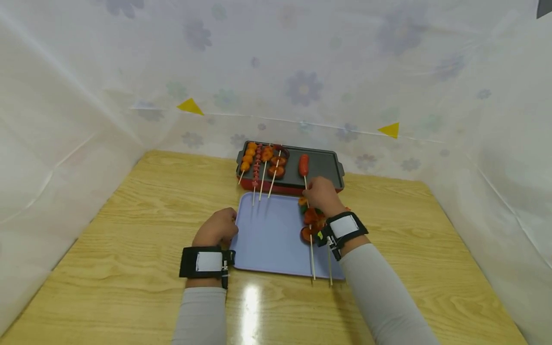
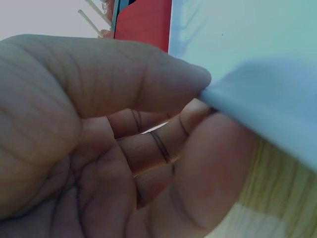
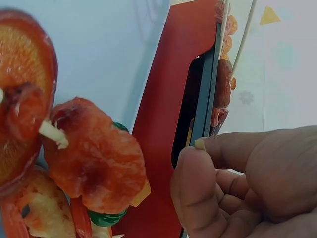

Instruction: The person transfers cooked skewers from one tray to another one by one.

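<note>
Stretched forward over the wood-grain surface [image 1: 142, 249] with both arms, in pale grey sleeves [image 1: 200, 314]. Gripping the left rim of the lilac tray [image 1: 269, 235] with the left hand [image 1: 217, 227], pinching the edge between thumb and forefinger. And look farther out, to the right: poised above the tray's far right part with the right hand [image 1: 323, 194], pinching a thin pale stick [image 1: 305, 182] between thumb and fingertip! Wearing black straps [image 1: 186, 262] at both wrists, fitted with white panels [image 1: 343, 226], any lettering too small to tell. Follow that stick to the far side: topped with a glossy red sausage [image 1: 304, 165], resting on the dark plate of the red-sided grill [image 1: 321, 165]. See, left of it, orange balls [image 1: 247, 158] and small red pieces [image 1: 256, 167] on skewers. Spot, under the right hand, glistening orange-red skewered food [image 1: 309, 216] on the tray.
</note>
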A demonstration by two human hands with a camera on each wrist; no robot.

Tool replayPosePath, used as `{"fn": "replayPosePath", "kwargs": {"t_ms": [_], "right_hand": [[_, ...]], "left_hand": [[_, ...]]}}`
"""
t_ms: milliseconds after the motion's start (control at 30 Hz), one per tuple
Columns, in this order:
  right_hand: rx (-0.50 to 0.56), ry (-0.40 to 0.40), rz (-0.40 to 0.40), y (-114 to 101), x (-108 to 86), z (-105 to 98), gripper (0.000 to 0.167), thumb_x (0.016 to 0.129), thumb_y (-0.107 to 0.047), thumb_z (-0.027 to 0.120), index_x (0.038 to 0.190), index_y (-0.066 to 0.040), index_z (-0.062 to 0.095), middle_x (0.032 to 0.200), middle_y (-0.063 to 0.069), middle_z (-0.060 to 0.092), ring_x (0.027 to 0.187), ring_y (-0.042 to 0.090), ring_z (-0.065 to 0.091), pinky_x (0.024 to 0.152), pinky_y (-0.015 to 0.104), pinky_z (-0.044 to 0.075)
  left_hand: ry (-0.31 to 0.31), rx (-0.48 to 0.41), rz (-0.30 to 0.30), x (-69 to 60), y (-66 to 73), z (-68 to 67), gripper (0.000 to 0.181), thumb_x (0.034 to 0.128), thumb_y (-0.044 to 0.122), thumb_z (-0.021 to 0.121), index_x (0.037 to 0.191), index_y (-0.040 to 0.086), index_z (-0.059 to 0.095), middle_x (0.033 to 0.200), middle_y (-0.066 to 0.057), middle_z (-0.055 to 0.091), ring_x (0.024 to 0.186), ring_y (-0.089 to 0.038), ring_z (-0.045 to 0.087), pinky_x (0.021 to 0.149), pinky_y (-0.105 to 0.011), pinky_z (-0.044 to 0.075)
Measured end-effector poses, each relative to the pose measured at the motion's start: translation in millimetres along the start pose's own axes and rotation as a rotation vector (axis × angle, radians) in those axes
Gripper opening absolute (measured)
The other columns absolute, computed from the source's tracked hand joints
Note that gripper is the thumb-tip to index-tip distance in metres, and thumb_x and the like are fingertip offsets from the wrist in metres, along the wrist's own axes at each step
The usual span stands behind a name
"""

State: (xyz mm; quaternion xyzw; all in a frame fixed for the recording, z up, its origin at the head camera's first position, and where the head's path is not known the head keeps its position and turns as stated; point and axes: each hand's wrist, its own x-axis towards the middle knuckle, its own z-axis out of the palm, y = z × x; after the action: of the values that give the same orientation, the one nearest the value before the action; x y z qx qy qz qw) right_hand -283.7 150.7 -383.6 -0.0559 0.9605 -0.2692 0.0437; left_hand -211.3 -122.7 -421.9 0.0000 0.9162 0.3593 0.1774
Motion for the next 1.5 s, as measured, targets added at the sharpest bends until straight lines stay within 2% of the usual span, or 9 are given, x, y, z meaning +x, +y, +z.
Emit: {"fn": "replayPosePath", "kwargs": {"t_ms": [267,500,667,767,933,1100,1267,1500], "right_hand": [[0.049,-0.02,-0.012,0,-2.9,1,0.02,0.093,-0.006,0.057,0.074,-0.004,0.056,0.061,0.006,0.055,0.048,0.016,0.052,0.048,0.028,0.038],[0.054,-0.022,0.007,0,-3.1,4,0.016,0.093,-0.005,0.057,0.077,-0.004,0.054,0.066,0.008,0.055,0.05,0.016,0.052,0.048,0.028,0.038],[0.054,0.012,0.003,1,-1.3,9,0.017,0.094,-0.006,0.057,0.077,-0.004,0.054,0.067,0.008,0.054,0.05,0.017,0.053,0.048,0.028,0.038],[0.059,0.06,-0.01,4,-3.7,13,0.016,0.095,-0.007,0.056,0.079,-0.005,0.055,0.069,0.007,0.053,0.054,0.018,0.052,0.049,0.028,0.038],[0.118,0.135,-0.03,6,-14.8,17,0.009,0.097,-0.009,0.055,0.089,-0.005,0.057,0.075,0.009,0.057,0.057,0.02,0.052,0.05,0.03,0.04],[0.177,0.145,-0.035,3,-26.9,19,0.009,0.099,-0.012,0.053,0.096,-0.005,0.058,0.078,0.01,0.059,0.055,0.02,0.054,0.05,0.032,0.042],[0.179,0.16,-0.049,4,-36.3,22,0.012,0.1,-0.016,0.055,0.104,-0.005,0.059,0.081,0.008,0.059,0.057,0.02,0.053,0.051,0.033,0.042],[0.268,0.183,-0.097,5,-55.3,22,0.014,0.1,-0.012,0.056,0.108,-0.002,0.06,0.071,0.007,0.06,0.051,0.02,0.053,0.046,0.034,0.041]], "left_hand": [[-0.005,-0.006,-0.028,0.7,-0.8,0.5,0.043,0.0833,-0.006,0.052,0.126,-0.006,0.055,0.108,-0.017,0.062,0.077,-0.026,0.06,0.057,-0.032,0.048],[-0.009,0.006,-0.036,0.8,-0.4,0.0,0.045,0.0838,-0.005,0.052,0.129,-0.006,0.055,0.109,-0.017,0.062,0.079,-0.026,0.06,0.059,-0.033,0.049],[-0.004,0.012,-0.037,2.1,-0.5,-0.8,0.045,0.0838,-0.005,0.052,0.129,-0.006,0.055,0.11,-0.017,0.062,0.081,-0.026,0.06,0.06,-0.033,0.048],[-0.005,0.006,-0.035,2.5,-0.4,-0.3,0.045,0.0838,-0.005,0.052,0.129,-0.006,0.055,0.11,-0.016,0.062,0.081,-0.026,0.059,0.06,-0.033,0.048],[-0.011,-0.016,-0.038,2.2,0.1,0.9,0.042,0.0841,-0.006,0.052,0.126,-0.006,0.055,0.105,-0.016,0.061,0.079,-0.026,0.059,0.059,-0.032,0.047],[0.004,-0.012,-0.028,2.5,0.2,0.8,0.039,0.0817,-0.008,0.052,0.12,-0.005,0.058,0.098,-0.014,0.061,0.076,-0.025,0.058,0.056,-0.032,0.047],[-0.003,-0.013,-0.033,1.0,1.1,0.7,0.039,0.0821,-0.008,0.053,0.12,-0.006,0.057,0.098,-0.014,0.061,0.077,-0.026,0.058,0.058,-0.032,0.047],[-0.003,-0.004,-0.027,-1.1,2.4,-0.5,0.039,0.0821,-0.007,0.053,0.121,-0.006,0.057,0.097,-0.014,0.061,0.076,-0.026,0.058,0.057,-0.032,0.047]]}}
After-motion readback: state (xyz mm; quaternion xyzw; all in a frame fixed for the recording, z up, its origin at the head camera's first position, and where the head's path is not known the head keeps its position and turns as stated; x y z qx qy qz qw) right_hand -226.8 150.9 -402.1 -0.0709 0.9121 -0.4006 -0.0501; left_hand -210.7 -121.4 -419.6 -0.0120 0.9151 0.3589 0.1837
